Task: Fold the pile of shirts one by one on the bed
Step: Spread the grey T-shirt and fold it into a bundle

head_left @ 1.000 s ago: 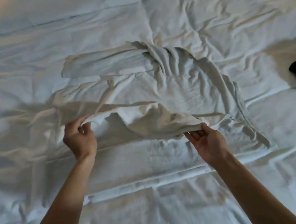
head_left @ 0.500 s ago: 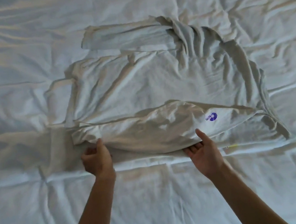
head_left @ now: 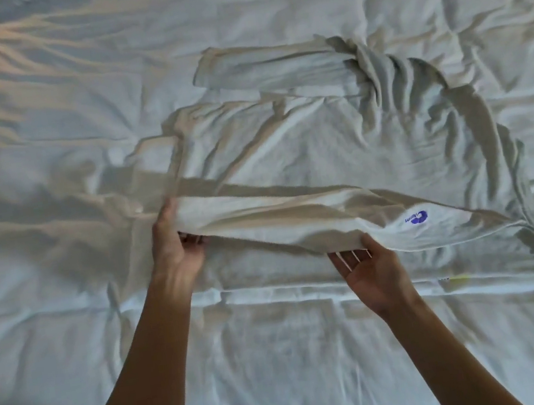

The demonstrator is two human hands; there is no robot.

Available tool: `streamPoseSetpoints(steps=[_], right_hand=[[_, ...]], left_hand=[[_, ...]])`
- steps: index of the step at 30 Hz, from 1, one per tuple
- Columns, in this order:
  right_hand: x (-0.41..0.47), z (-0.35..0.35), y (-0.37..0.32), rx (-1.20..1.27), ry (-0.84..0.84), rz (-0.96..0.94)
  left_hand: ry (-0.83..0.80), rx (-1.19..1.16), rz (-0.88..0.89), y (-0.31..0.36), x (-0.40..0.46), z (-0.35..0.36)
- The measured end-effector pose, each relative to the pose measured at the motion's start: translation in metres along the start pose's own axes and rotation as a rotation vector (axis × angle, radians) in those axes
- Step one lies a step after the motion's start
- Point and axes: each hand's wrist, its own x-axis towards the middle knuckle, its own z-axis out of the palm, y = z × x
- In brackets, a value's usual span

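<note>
A white shirt (head_left: 336,143) lies spread on the bed (head_left: 69,93), its body filling the middle of the view and one sleeve (head_left: 266,67) folded flat at about 12 o'clock. Both hands hold the near edge, which is lifted off the bed into a long roll running from 9 o'clock to 3 o'clock — that is the axis the fold turns on. The left hand (head_left: 175,247) pinches the left end of that edge, thumb on top and fingers curled beneath the cloth. The right hand (head_left: 368,263) is palm-up at the roll's middle, fingers tucked under and thumb pressing on top, so its grip is also closed on fabric. A small blue logo (head_left: 416,217) shows just beyond the right hand, toward 2 o'clock. The rest of the shirt lies away from both hands, toward 12 o'clock, so I judge the edge should be carried straight forward — the right end, past the logo, is unsupported and may sag or crease.
</note>
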Motion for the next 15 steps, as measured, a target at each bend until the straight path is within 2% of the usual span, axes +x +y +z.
streamPoseSetpoints(steps=[2, 6, 10, 13, 15], right_hand=[[0.001, 0.002, 0.002, 0.023, -0.021, -0.012], [0.001, 0.003, 0.011, 0.043, -0.053, -0.001], [0.001, 0.007, 0.009, 0.064, -0.144, -0.038], [-0.002, 0.012, 0.007, 0.054, -0.233, -0.080], [-0.001, 0.012, 0.006, 0.029, -0.218, -0.091]], left_hand=[[-0.025, -0.109, -0.062, -0.003, -0.003, -0.005], [0.010, -0.088, -0.345, -0.033, -0.020, -0.003], [0.084, -0.125, -0.449, -0.072, -0.046, 0.015], [0.007, -0.169, -0.615, -0.104, -0.071, 0.035], [-0.099, -0.290, -0.664, -0.116, -0.077, 0.046]])
